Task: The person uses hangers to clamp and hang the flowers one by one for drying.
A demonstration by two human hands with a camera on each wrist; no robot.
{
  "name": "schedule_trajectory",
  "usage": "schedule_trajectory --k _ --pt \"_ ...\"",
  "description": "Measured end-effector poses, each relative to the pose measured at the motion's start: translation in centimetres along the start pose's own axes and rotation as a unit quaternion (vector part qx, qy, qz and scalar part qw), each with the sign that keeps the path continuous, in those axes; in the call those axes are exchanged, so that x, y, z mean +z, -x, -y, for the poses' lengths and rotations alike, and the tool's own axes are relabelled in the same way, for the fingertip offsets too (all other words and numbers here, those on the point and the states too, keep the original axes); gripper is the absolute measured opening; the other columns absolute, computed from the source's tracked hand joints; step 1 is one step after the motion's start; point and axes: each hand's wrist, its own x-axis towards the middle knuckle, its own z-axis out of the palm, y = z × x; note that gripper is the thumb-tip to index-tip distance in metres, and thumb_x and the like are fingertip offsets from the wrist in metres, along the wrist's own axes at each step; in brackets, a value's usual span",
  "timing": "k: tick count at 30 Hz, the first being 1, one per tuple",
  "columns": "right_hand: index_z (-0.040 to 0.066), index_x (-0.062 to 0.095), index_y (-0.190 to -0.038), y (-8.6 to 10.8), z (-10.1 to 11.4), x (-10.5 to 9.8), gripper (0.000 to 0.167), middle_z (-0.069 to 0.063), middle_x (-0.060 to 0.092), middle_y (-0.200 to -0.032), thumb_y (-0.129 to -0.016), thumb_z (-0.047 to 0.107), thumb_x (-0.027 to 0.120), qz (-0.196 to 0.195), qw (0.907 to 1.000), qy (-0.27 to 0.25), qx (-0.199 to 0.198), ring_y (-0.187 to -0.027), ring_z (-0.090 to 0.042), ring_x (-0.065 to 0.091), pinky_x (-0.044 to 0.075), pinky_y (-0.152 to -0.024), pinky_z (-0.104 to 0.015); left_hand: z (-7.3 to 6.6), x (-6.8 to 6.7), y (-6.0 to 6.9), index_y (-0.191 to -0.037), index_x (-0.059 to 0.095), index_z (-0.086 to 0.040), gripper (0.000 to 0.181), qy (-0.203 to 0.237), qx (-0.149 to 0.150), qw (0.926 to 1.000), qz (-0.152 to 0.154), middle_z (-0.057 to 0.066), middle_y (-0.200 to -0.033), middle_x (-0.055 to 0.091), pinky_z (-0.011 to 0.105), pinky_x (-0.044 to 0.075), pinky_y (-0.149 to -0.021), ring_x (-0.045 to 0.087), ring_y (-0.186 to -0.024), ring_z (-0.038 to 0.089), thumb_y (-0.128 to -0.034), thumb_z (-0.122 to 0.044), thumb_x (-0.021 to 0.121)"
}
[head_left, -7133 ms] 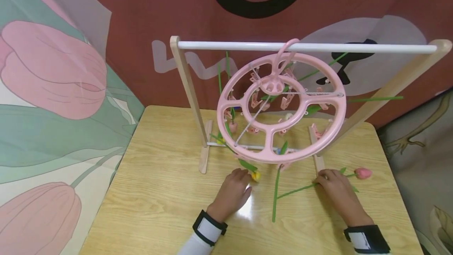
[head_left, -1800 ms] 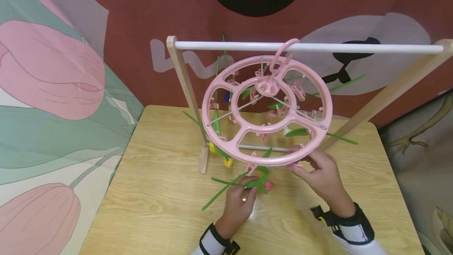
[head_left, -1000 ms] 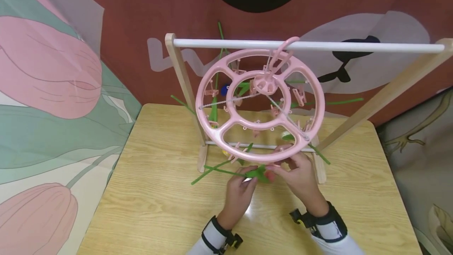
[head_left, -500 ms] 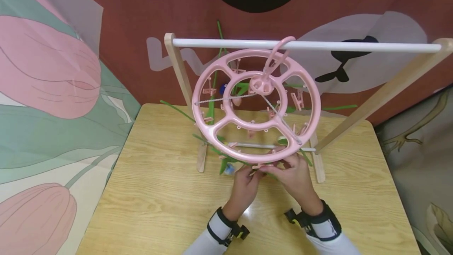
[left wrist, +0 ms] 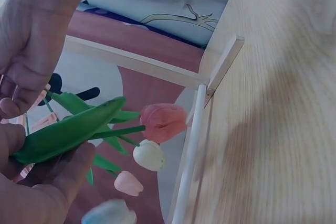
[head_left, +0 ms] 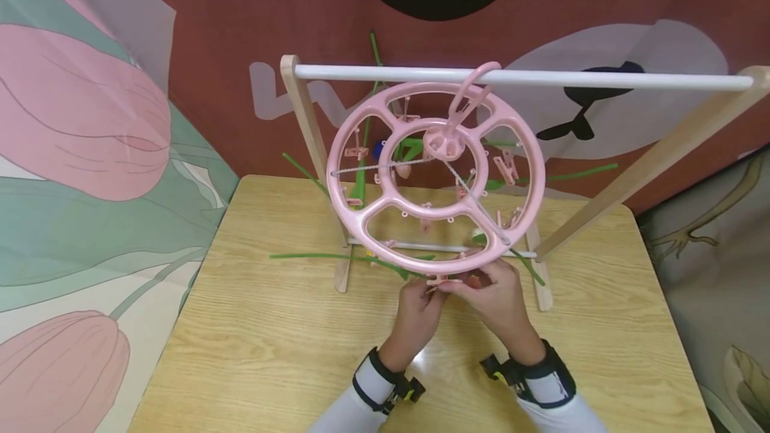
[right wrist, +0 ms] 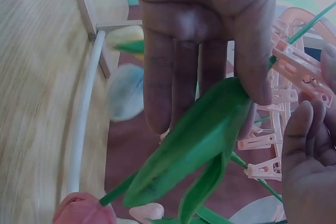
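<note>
A pink round clip hanger (head_left: 373, 246) hangs by its hook from the rack's white bar. At its front rim, my left hand (head_left: 419, 309) holds an artificial tulip with a reddish-pink bloom (left wrist: 164, 121) by its stem and leaves (right wrist: 191, 140). The tulip's stem (head_left: 325, 256) points left, beside a pink clip (right wrist: 299, 69). My right hand (head_left: 504, 299) pinches that clip between thumb and fingers. Whether the stem sits inside the clip's jaws, I cannot tell. Other tulips hang from clips around the ring, including white (left wrist: 148, 156), pale pink (left wrist: 128, 183) and blue (right wrist: 126, 93).
The wooden rack has a white top bar (head_left: 601, 80), a lower white rod (left wrist: 191, 156) and wooden feet (head_left: 543, 286) on the light wood table (head_left: 252, 353). A printed cloth (head_left: 210, 52) covers the wall behind.
The pink tulip, earlier on the table at right, is now at the hanger's front rim. The hanger has turned. My right hand has come to the clip beside my left, and the stem has swung leftward.
</note>
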Motion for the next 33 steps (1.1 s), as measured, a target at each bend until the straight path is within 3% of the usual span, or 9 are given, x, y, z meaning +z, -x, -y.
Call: schedule_trajectory --k 5,9,16,20,23,29,31,33 --pt "-0.008 0.068 -0.113 0.2 0.0 0.1 0.054 0.007 0.066 -0.095 -0.063 -0.021 0.085 -0.003 0.9997 -0.015 0.018 -0.077 -0.002 0.061 0.054 -0.064 -0.012 -0.2 -0.4 0.0 -0.112 0.074 0.000 0.017 -0.016 0.010 0.9997 0.016 0.016 -0.102 0.075 0.031 0.066 -0.076 0.069 -0.092 0.011 -0.0950 0.002 0.070" --pt "-0.014 0.061 -0.116 0.2 0.0 -0.3 0.053 0.011 0.062 -0.110 -0.068 -0.027 0.078 0.006 0.9984 -0.054 0.015 -0.088 0.000 0.060 0.056 -0.072 -0.012 -0.6 -1.5 0.3 -0.125 0.070 -0.003 0.032 -0.049 -0.008 0.9979 0.041 0.016 -0.116 0.073 0.040 0.066 -0.087 0.072 -0.107 0.025 -0.0936 -0.007 0.075" --pt "-0.020 0.057 -0.118 -0.3 0.1 -1.9 0.040 0.006 0.068 -0.111 -0.081 -0.024 0.071 -0.015 0.9943 -0.105 -0.015 -0.090 -0.004 0.061 0.055 -0.076 -0.013 -0.7 -4.8 0.7 -0.118 0.072 0.000 0.023 -0.082 -0.028 0.9934 0.074 0.014 -0.107 0.076 0.028 0.065 -0.082 0.075 -0.094 0.022 -0.0983 -0.011 0.071" --pt "-0.026 0.052 -0.122 -0.4 -0.2 -2.7 0.042 -0.001 0.071 -0.120 -0.082 -0.029 0.063 -0.034 0.9883 -0.141 -0.045 -0.095 -0.007 0.065 0.056 -0.081 -0.013 -0.6 -7.0 0.8 -0.114 0.074 -0.004 0.017 -0.111 -0.008 0.9893 0.095 0.011 -0.106 0.077 0.024 0.064 -0.082 0.075 -0.091 0.020 -0.1009 -0.012 0.067" --pt "-0.026 0.051 -0.126 -0.4 -0.5 -3.3 0.047 -0.003 0.072 -0.117 -0.080 -0.031 0.061 -0.044 0.9854 -0.152 -0.062 -0.094 -0.008 0.065 0.056 -0.081 -0.014 -0.6 -8.4 1.0 -0.113 0.074 -0.005 0.015 -0.128 0.008 0.9867 0.101 0.009 -0.106 0.076 0.025 0.064 -0.081 0.075 -0.091 0.021 -0.1017 -0.011 0.065" --pt "-0.019 0.045 -0.140 0.2 -1.4 -5.2 0.061 -0.003 0.069 -0.106 -0.082 -0.028 0.062 -0.051 0.9798 -0.179 -0.072 -0.090 -0.011 0.059 0.053 -0.077 -0.016 -1.1 -10.9 1.3 -0.114 0.074 -0.010 0.016 -0.198 -0.029 0.9773 0.070 -0.001 -0.103 0.074 0.027 0.064 -0.083 0.071 -0.095 0.012 -0.1021 -0.014 0.066" --pt "-0.018 0.042 -0.143 0.6 -2.0 -6.3 0.062 -0.005 0.068 -0.105 -0.084 -0.028 0.059 -0.057 0.9808 -0.172 -0.073 -0.090 -0.013 0.058 0.052 -0.077 -0.017 -1.0 -11.8 1.3 -0.113 0.075 -0.010 0.015 -0.228 -0.031 0.9717 0.055 -0.002 -0.101 0.074 0.027 0.064 -0.082 0.070 -0.094 0.010 -0.1018 -0.014 0.066" --pt "-0.021 0.042 -0.141 1.0 -2.5 -7.5 0.058 -0.005 0.067 -0.104 -0.085 -0.027 0.057 -0.070 0.9865 -0.131 -0.069 -0.092 -0.013 0.059 0.052 -0.079 -0.016 -0.8 -12.7 1.3 -0.112 0.074 -0.009 0.014 -0.249 -0.028 0.9672 0.040 0.000 -0.101 0.075 0.028 0.064 -0.080 0.071 -0.094 0.010 -0.1013 -0.013 0.067"
